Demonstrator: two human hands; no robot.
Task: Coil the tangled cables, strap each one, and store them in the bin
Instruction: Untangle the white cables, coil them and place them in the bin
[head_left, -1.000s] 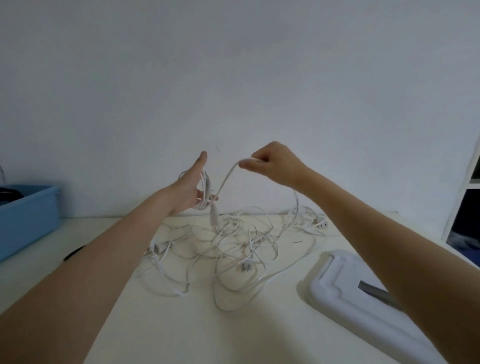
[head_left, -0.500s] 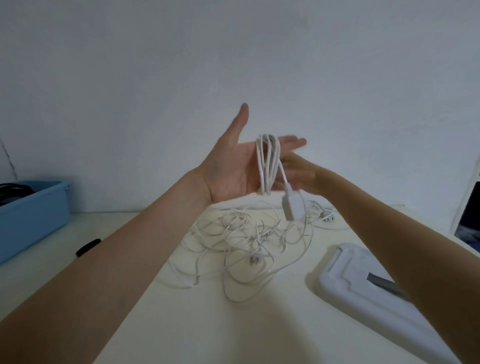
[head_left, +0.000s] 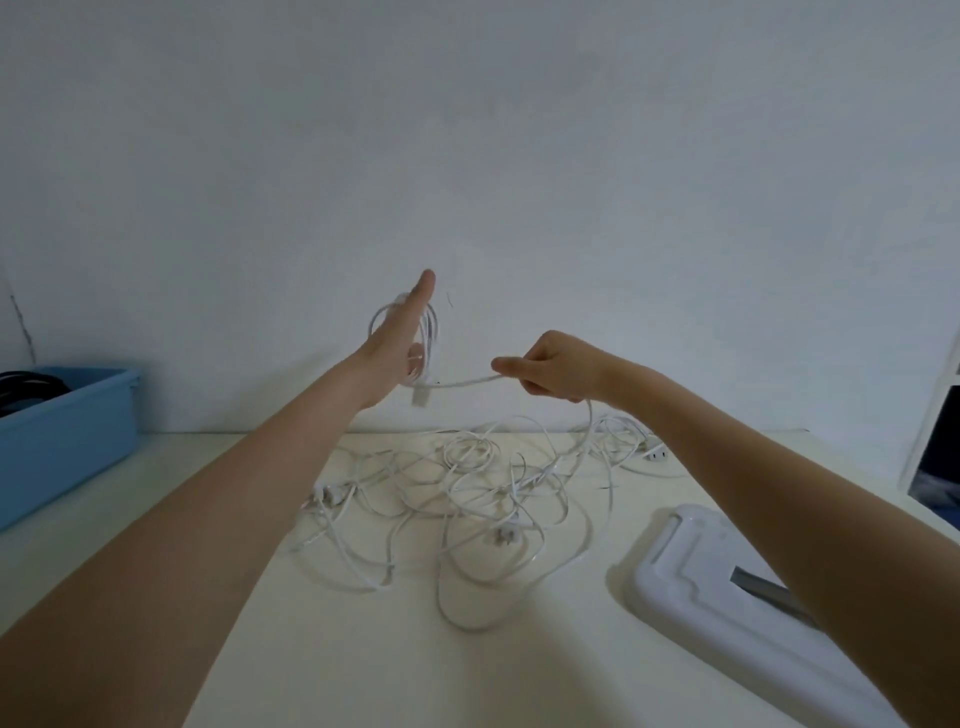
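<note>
My left hand (head_left: 397, 343) is raised above the table, fingers straight and edge-on to me, with several loops of white cable (head_left: 430, 332) wound around it and a plug end (head_left: 420, 401) dangling below. My right hand (head_left: 550, 371) is to its right, pinching the same cable, which runs taut between the two hands. From my right hand the cable drops into the tangled pile of white cables (head_left: 483, 483) on the table. The blue bin (head_left: 62, 436) stands at the far left with dark cables inside.
A white plastic tray or lid (head_left: 727, 597) with a grey tool on it lies at the right under my right forearm. The cream table (head_left: 363, 665) meets a white wall behind. A white shelf edge shows at the far right.
My left hand has turned from palm-up to edge-on and dropped a little. My right hand came out from behind it, moved right and pulled a length of cable taut.
</note>
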